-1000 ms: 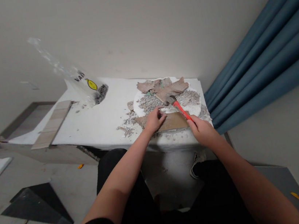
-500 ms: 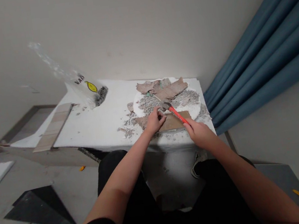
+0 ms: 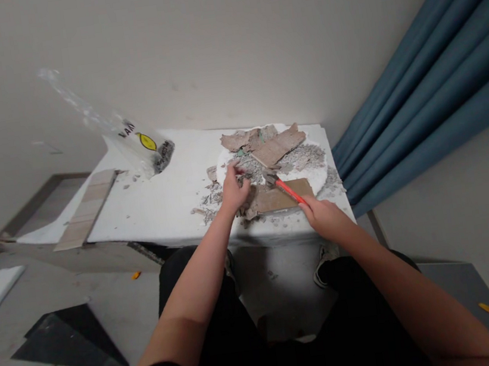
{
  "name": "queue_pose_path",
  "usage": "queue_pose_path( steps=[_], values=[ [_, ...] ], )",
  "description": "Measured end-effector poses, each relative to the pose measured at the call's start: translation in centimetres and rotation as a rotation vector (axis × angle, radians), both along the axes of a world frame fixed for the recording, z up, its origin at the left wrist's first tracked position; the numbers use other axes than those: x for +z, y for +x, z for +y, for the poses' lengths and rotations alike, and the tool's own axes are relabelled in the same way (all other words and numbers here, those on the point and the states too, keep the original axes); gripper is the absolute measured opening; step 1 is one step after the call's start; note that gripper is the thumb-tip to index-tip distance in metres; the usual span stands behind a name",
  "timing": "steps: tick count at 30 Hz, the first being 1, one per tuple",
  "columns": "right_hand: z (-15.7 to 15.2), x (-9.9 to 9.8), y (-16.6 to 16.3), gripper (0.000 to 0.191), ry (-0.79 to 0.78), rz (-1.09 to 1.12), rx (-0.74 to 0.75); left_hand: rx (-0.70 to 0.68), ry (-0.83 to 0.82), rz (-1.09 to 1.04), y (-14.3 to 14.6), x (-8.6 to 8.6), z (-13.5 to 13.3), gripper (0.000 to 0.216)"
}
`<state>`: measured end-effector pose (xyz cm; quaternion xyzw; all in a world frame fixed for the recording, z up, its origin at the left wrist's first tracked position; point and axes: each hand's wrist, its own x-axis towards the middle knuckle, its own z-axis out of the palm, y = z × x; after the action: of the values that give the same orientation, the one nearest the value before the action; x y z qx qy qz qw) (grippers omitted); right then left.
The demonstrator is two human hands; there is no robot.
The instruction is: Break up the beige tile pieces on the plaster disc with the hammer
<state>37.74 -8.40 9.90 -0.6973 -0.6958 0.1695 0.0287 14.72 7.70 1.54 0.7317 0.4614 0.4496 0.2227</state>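
Observation:
My right hand point(image 3: 323, 216) grips the red handle of a small hammer point(image 3: 285, 188), whose metal head rests on a brown tile piece point(image 3: 273, 199) near the front edge of a white board point(image 3: 159, 188). My left hand point(image 3: 233, 189) is curled at the left end of that tile, with something small and reddish pinched between its fingers. Behind the tile lies a white round plate point(image 3: 319, 178) covered with grey rubble and larger broken tile shards point(image 3: 276, 146).
A clear plastic bag point(image 3: 140, 144) with a yellow logo stands at the board's back left. A long beige tile strip point(image 3: 85, 207) lies across the left edge. A dark wedge point(image 3: 69, 341) sits on the floor at left. Blue curtain point(image 3: 428, 75) hangs to the right.
My left hand moved left along the tile and lifted its fingers toward the rubble. The hammer head came down and left onto the brown tile.

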Motion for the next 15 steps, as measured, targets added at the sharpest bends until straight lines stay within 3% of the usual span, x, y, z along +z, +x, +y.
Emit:
queue_pose_path(
  steps=[3,8,12,15],
  values=[
    [0.0,-0.2,-0.1,0.038,0.040,-0.002,-0.027,0.023,-0.025,-0.026,-0.6,0.1,0.2,0.059],
    [-0.1,-0.7,-0.3,0.038,-0.025,-0.019,0.015,0.090,-0.065,-0.061,-2.1,0.7,0.5,0.047],
    [0.0,-0.4,-0.2,0.041,0.048,-0.007,-0.023,0.212,-0.126,-0.031,-4.7,1.1,1.4,0.045],
    [0.0,-0.6,-0.2,0.040,0.025,0.011,-0.027,0.323,-0.267,0.125,-7.6,1.0,2.1,0.041]
  ],
)
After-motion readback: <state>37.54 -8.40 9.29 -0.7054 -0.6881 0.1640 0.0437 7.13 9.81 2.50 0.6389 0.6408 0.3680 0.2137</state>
